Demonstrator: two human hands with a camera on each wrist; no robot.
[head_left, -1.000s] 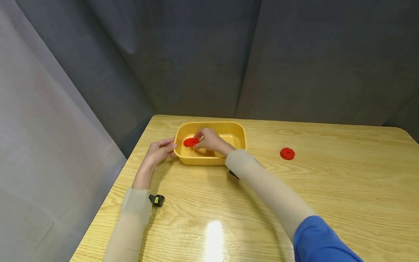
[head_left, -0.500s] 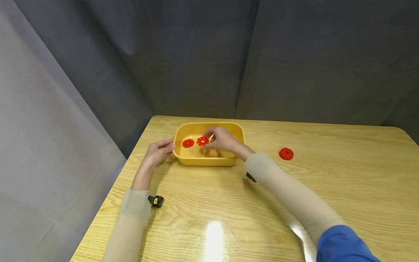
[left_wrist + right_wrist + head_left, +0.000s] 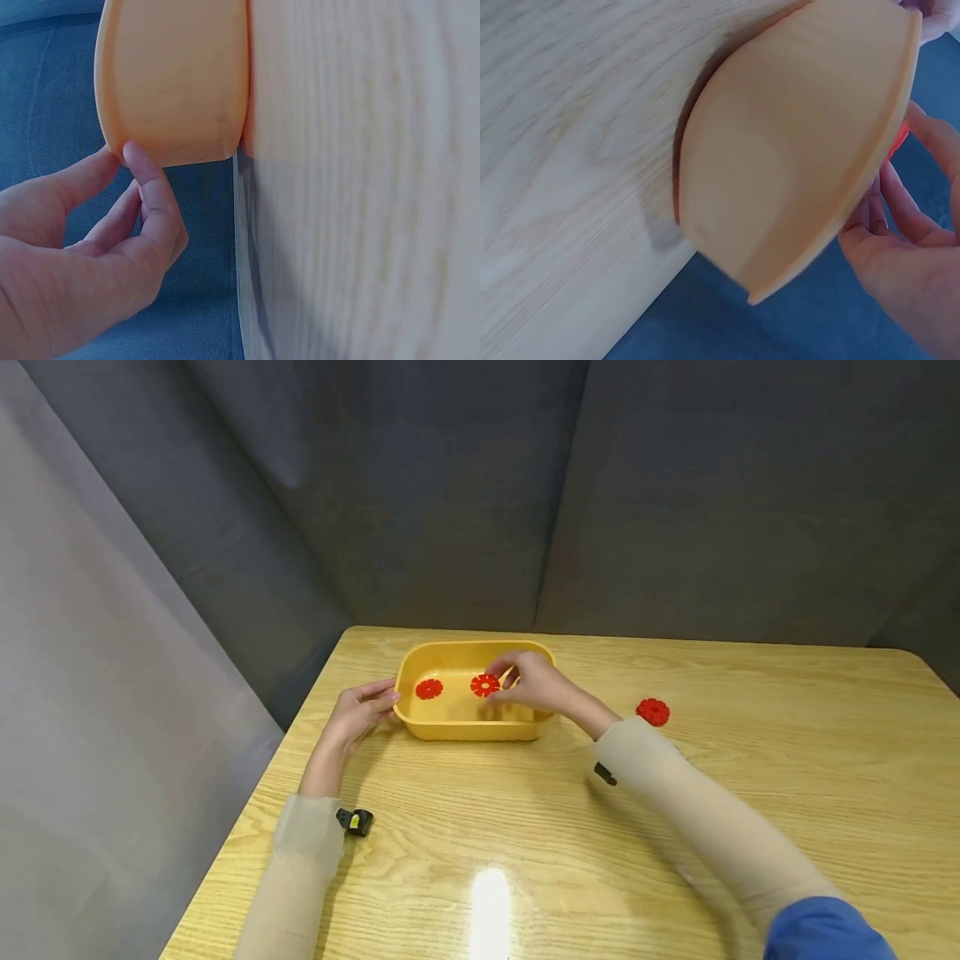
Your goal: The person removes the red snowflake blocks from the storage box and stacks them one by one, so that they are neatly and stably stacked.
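Over the yellow tub (image 3: pixel 420 723), our right hand (image 3: pixel 534 683) pinches 1 red gear (image 3: pixel 484 685); left hand (image 3: pixel 358 713), fingers relaxed, steadies the rim; next, probably release.

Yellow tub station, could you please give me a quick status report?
Left hand steadies the yellow tub. Right hand pinches a red disc over it. Second disc lies inside; third disc on the table. Nothing obstructing.
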